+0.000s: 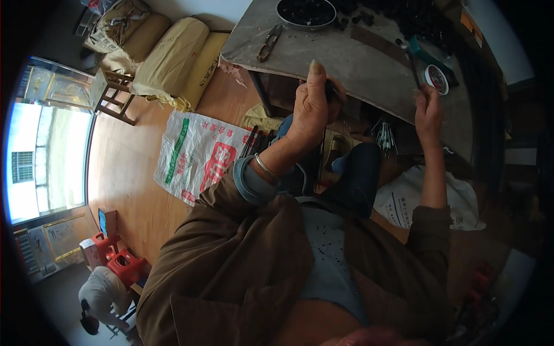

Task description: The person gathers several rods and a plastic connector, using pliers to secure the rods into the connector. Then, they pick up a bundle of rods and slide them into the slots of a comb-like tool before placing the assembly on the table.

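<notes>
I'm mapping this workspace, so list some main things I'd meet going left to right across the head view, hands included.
Bright window, wooden stool, white printed sack, left hand, right hand gripping a slender tool.

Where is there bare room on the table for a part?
Mostly free: the grey tabletop between the pliers and the dark bar, nearer than the large bowl; also the strip along the near edge between left hand and right hand. Crowded: the right side, where the heap of black parts, the green block and the small white bowl sit close together.
</notes>
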A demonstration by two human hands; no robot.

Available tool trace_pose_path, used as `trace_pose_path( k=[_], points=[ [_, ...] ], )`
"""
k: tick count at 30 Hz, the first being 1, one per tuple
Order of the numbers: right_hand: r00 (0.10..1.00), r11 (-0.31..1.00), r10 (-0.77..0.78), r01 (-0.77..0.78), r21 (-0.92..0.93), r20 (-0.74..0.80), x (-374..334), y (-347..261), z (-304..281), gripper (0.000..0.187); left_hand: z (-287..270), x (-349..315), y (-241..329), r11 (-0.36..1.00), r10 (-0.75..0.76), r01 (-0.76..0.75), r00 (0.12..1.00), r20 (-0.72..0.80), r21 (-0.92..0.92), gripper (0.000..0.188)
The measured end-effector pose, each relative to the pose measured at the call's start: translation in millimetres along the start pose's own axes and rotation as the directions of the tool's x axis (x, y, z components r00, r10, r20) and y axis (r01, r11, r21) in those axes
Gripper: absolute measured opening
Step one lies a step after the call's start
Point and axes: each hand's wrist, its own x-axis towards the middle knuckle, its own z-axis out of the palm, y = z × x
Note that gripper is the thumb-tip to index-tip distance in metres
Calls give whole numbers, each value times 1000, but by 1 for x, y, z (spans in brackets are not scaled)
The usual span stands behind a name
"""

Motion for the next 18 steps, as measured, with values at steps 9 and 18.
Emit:
trace_pose_path(
  k=[9,18],
  points=[
    [938,996,69,-84,30,341,-8,-119,-36,34,7,-2,-3,1000,20,-18,994,-104,23,67],
    [969,961,-81,138,-240,232,-3,-137,-38,44,-2,-5,-4,999,24,-18,992,-127,47,66]
  ],
)
